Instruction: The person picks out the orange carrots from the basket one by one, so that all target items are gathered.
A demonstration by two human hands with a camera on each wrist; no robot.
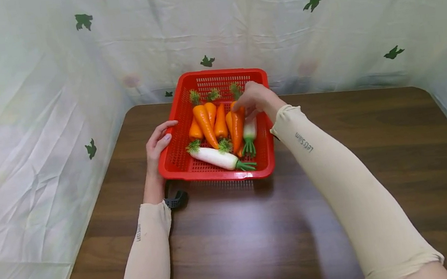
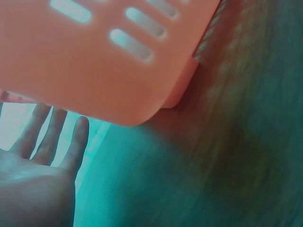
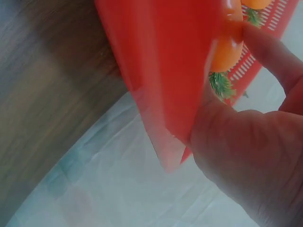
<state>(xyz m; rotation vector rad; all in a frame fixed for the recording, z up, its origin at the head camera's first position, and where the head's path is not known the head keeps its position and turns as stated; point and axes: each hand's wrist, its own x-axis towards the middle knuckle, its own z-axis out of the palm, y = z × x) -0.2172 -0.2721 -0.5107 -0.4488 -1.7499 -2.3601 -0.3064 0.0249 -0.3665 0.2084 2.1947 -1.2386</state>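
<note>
A red basket (image 1: 220, 173) holds several orange carrots (image 1: 205, 123), a white radish (image 1: 214, 157) across its near side and another radish (image 1: 250, 130) at its right. My left hand (image 1: 156, 148) touches the basket's left rim; in the left wrist view its fingers (image 2: 79, 142) stretch fairly straight toward the edge. Over the right side of the basket, my right hand (image 1: 257, 98) pinches a carrot (image 1: 238, 130) near its leafy top. The right wrist view shows a finger (image 3: 265, 47) against that carrot (image 3: 228, 54), while the rim hides part of the thumb.
The basket stands on a dark wooden table (image 1: 237, 249) toward its far edge. Pale curtains (image 1: 234, 22) with green leaf-like marks hang behind and beside the table. A black strap device (image 1: 177, 200) is at the left wrist.
</note>
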